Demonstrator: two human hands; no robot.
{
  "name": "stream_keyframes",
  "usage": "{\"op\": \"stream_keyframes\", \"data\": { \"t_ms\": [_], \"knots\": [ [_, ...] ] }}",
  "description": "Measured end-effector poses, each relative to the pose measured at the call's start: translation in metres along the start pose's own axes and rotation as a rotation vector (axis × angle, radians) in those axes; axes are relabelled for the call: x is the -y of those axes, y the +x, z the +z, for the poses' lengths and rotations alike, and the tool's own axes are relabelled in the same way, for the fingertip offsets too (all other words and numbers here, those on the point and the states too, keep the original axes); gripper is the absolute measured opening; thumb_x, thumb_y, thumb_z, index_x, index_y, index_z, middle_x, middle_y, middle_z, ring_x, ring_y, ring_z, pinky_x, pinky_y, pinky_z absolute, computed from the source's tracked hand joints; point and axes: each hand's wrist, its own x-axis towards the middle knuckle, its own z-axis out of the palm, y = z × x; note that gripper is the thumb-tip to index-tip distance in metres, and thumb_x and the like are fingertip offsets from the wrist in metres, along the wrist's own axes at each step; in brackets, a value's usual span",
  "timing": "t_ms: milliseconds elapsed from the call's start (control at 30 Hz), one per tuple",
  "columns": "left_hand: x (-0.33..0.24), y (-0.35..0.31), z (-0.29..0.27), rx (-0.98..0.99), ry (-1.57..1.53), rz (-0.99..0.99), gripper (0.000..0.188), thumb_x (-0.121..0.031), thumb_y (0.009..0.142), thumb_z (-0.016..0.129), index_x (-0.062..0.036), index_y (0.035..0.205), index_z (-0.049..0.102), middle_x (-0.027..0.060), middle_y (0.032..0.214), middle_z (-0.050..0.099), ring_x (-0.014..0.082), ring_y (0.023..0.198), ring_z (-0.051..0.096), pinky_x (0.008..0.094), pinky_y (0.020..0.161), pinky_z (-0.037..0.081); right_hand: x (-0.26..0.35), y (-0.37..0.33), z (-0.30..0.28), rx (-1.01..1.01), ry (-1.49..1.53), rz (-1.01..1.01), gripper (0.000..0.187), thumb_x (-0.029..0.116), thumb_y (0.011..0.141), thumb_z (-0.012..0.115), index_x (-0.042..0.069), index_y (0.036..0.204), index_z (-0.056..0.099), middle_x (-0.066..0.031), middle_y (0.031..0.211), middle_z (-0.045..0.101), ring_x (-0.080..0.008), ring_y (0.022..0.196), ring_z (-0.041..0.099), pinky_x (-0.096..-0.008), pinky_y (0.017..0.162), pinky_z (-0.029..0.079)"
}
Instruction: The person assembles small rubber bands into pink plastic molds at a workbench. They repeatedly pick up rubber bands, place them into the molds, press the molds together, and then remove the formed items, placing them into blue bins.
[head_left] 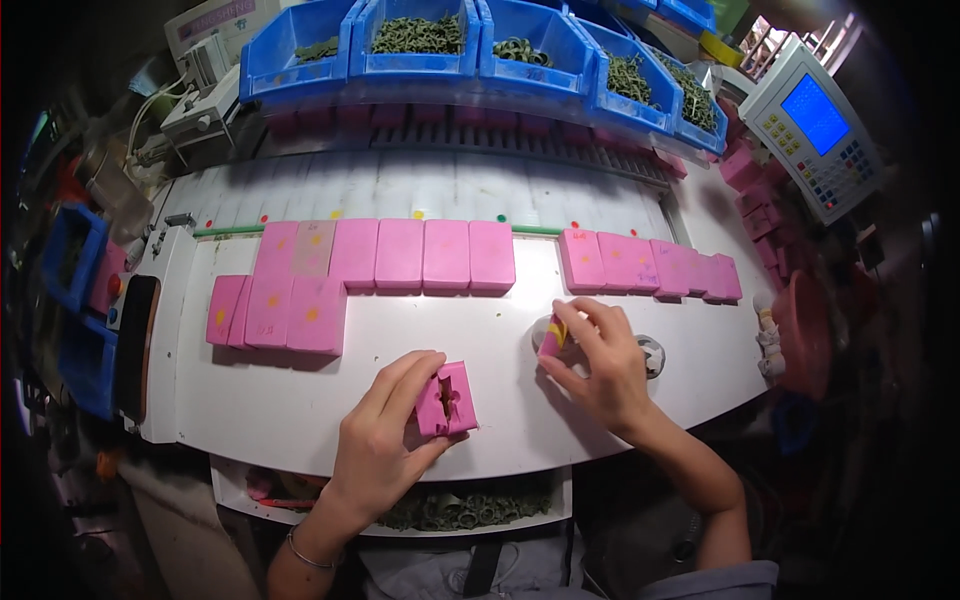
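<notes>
My left hand (pixel 378 435) grips a pink rubber mould block (pixel 463 412) above the near edge of the white tabletop. A dark, narrow cavity and small round recesses show in the block's upward face. To its right, my right hand (pixel 612 365) pinches a smaller pink mould piece (pixel 548 345) with a yellow mark, thumb on the near side and fingers on the far side. A pale round object lies partly hidden behind that piece. Beside the right hand's knuckles is a round grey container (pixel 655 357) with something white in it.
Pink mould blocks (pixel 400 253) stand in a row across the white table (pixel 420 330), more at right. Blue bins (pixel 535 80) of green pieces line the back. A keypad device (pixel 810 125) with a blue screen stands far right. An open drawer (pixel 560 500) holds green pieces.
</notes>
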Motion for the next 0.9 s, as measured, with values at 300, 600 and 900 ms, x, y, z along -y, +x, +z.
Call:
{"op": "stream_keyframes", "data": {
  "t_ms": [300, 600, 900],
  "knots": [
    [0.001, 0.001, 0.003, -0.039, -0.023, 0.000, 0.071, -0.004, 0.057, 0.081, -0.0040, 0.122, 0.052, 0.0130, 0.118, 0.055, 0.0306, 0.100, 0.059, 0.0356, 0.082, 0.051, -0.005, -0.004, -0.016, 0.163, 0.025, 0.047, 0.054, 0.008, 0.066, 0.074, 0.004, 0.116, 0.055, -0.0133, 0.106, 0.051, -0.0258, 0.087, 0.055, -0.0350, 0.072, 0.050],
    [0.015, -0.004, 0.002, 0.041, -0.248, -0.176, 0.067, -0.003, 0.063, 0.079, -0.0040, 0.123, 0.050, 0.0119, 0.112, 0.059, 0.0237, 0.093, 0.061, 0.0320, 0.079, 0.052, 0.059, 0.028, -0.009, 0.159, 0.959, -0.119, 0.083, 0.001, 0.069, 0.075, 0.005, 0.140, 0.032, -0.0145, 0.118, 0.055, -0.0190, 0.090, 0.060, -0.0297, 0.073, 0.050],
    [0.019, -0.008, -0.005, 0.059, -0.750, -0.415, 0.062, 0.005, 0.070, 0.074, -0.0006, 0.125, 0.047, 0.0131, 0.115, 0.059, 0.0178, 0.105, 0.059, 0.0298, 0.091, 0.049, 0.068, 0.034, 0.021, 0.201, 1.097, -0.074, 0.097, -0.004, 0.071, 0.071, 0.002, 0.145, 0.009, -0.0157, 0.118, 0.050, -0.0113, 0.064, 0.055, -0.0209, 0.055, 0.046]
  ]
}}
